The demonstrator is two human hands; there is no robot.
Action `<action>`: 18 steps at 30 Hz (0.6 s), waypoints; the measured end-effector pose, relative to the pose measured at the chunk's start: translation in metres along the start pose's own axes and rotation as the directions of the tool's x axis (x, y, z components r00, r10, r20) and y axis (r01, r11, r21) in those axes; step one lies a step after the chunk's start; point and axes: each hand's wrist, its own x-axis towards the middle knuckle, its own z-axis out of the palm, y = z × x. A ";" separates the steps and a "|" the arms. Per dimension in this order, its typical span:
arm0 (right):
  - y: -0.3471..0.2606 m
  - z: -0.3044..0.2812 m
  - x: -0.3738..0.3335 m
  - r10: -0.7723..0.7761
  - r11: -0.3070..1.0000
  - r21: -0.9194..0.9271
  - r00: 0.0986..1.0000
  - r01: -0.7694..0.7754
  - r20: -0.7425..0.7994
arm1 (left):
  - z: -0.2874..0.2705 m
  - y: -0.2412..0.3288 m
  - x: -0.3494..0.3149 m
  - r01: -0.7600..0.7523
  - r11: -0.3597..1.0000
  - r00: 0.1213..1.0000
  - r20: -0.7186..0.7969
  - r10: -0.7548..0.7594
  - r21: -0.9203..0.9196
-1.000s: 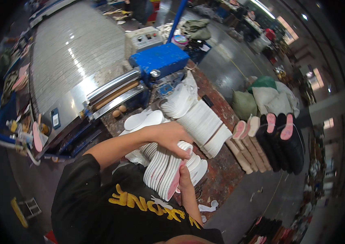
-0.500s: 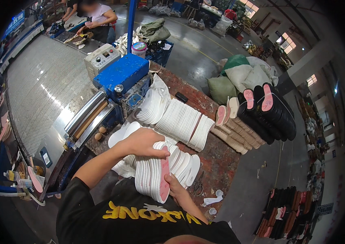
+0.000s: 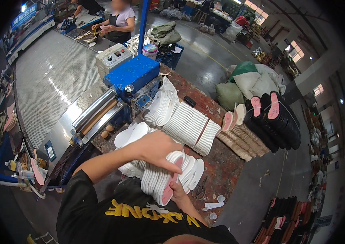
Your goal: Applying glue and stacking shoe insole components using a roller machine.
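Note:
A bundle of white insoles with a pink outermost one is between my two hands, held on edge close to my body. My left hand reaches over its upper end, thumb and fingers closed around it. Lower down, the thumb of my right hand presses on the pink face; its other fingers are hidden behind the bundle. Loose white insoles lie fanned out just beyond the bundle. More white insoles lie by my left forearm, and a long row of them stands farther back.
On the left is a roller machine with a mesh conveyor. Bundled beige insoles and black insoles stand at the table's right edge. Scissors and small white cups lie near my right hand. A co-worker is at the far left.
The whole view has shifted, so the surroundings appear farther right. My left hand now covers more of the bundle's upper end. Both hands keep hold of the insoles.

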 end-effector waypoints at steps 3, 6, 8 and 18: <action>-0.010 0.008 0.003 -0.006 0.997 -0.081 1.000 0.004 -0.026 | -0.003 0.026 0.001 -0.040 0.999 0.995 -0.088 0.041 0.018; -0.022 0.018 0.010 -0.070 0.994 -0.090 0.980 0.054 -0.186 | -0.001 0.040 0.005 -0.090 0.996 0.987 -0.131 0.093 0.026; -0.033 0.021 0.020 -0.187 0.937 -0.324 0.970 0.130 -0.153 | 0.005 0.048 0.005 -0.129 0.992 0.976 -0.182 0.124 -0.017; -0.073 0.010 0.022 -0.193 0.121 -0.986 0.977 0.118 0.093 | 0.061 0.003 -0.038 -0.037 0.969 0.973 -0.211 0.090 0.243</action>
